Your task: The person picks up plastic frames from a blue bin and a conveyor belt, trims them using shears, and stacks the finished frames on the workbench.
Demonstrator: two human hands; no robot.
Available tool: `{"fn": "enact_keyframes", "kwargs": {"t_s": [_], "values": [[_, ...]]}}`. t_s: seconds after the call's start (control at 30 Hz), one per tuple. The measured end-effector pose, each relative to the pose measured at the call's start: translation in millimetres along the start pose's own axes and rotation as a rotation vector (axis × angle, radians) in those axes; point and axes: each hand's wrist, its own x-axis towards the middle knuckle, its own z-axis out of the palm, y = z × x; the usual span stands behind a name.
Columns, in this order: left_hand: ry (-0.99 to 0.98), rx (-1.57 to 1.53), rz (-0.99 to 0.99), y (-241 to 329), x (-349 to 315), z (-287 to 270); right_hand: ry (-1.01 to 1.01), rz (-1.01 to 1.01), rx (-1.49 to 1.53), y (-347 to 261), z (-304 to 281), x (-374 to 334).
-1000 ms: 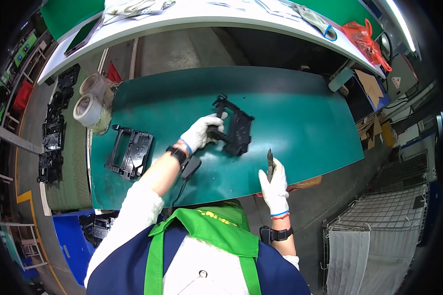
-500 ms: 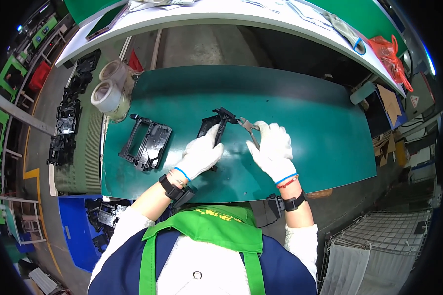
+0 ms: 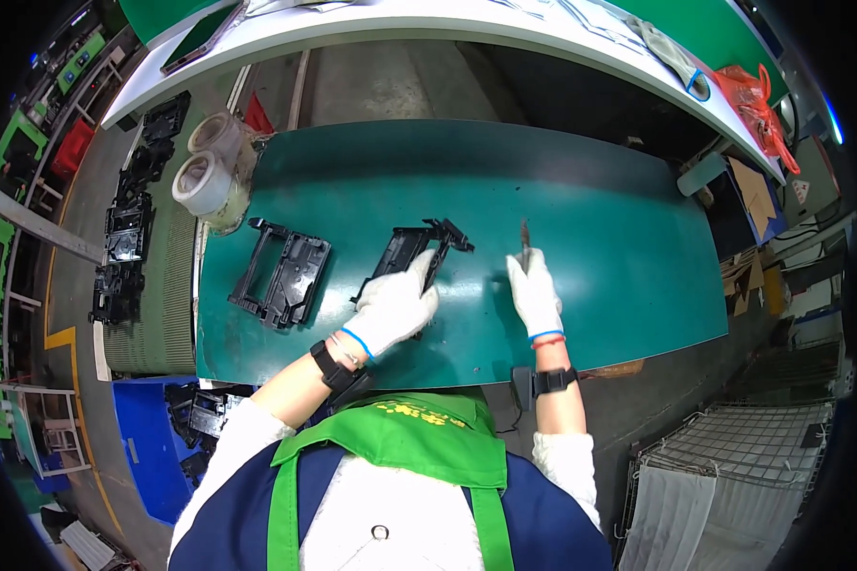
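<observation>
Two gloved hands, well apart, both over the green table (image 3: 628,266). L hand (image 3: 395,306) is clamped on a blk frame (image 3: 402,251), fingers wrapped round its near/R side; frame is tilted, approx mid-table, its far end poking up past the glove. Can't tell if its near edge touches the tabletop, glove's in the way. R hand (image 3: 536,297) is closed round pliers (image 3: 525,236), tip pointing away from the body, well clear of the frame; can't tell if the pliers' jaws are parted. Each wrist has a blk strapped device, L one (image 3: 329,365) & R one (image 3: 552,382).

2nd frame (image 3: 300,276), same type, lies flat on table L of the L hand, not touched. Whitish rolls (image 3: 200,186) nr table's far-L corner. Ribbed belt (image 3: 169,305) runs along L side w/ a row of blk parts (image 3: 127,230). Blue bin (image 3: 145,462) below, w/ more blk pcs inside (image 3: 208,413). Far side: white shelf (image 3: 400,32) w/ a spare glove (image 3: 665,52) & red plastic bag (image 3: 754,107) toward R end. Wire cage (image 3: 743,433) lower R.
</observation>
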Motion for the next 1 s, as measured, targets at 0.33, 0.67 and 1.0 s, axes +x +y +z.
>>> {"fn": "enact_keyframes", "kwargs": {"t_s": [0.33, 0.67, 1.0], "values": [[0.029, 0.205, 0.267, -16.2, 17.5, 76.4, -0.563, 0.66, 0.871, -27.1, -16.6, -94.5], [-0.009, 0.24, 0.261, -20.2, 20.4, 80.2, -0.67, 0.796, 1.368, -41.0, 20.1, -90.6], [0.065, -0.105, 0.192, -14.4, 10.1, 20.9, -0.345, 0.403, 0.963, -66.2, -11.7, -103.0]]}}
